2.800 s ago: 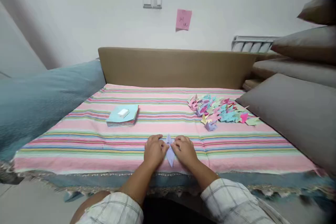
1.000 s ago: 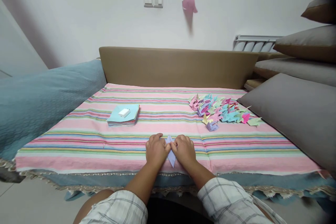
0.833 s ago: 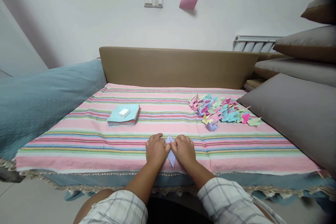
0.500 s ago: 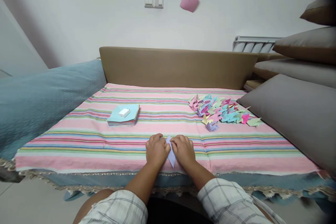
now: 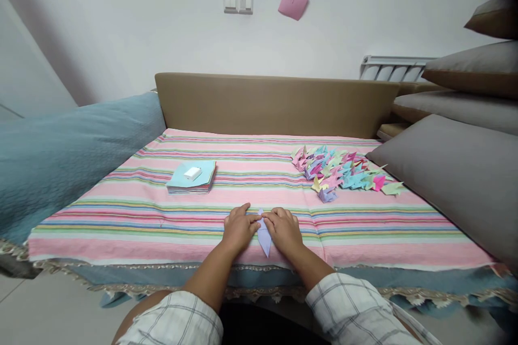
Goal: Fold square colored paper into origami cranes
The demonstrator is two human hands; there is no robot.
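A folded piece of lilac origami paper point(image 5: 264, 241) lies on the striped cloth near the front edge, its long point toward me. My left hand point(image 5: 240, 228) is at its left side, fingertips pressing on the upper part of the paper. From the right, my right hand point(image 5: 282, 229) pinches the same part, thumb and index finger closed on it. The two sets of fingertips nearly meet over the paper and hide some of its upper folds; a small tip shows above them.
A stack of coloured paper point(image 5: 191, 178) with a small white block point(image 5: 192, 173) on top sits to the left. Many folded paper cranes point(image 5: 343, 172) are heaped to the right. Grey cushions point(image 5: 453, 172) border the right side, a blue padded armrest point(image 5: 89, 145) the left.
My left thumb and fingers have shifted up along the paper toward the right fingertips. More of the paper's lower part shows, and its upper tip looks shorter.
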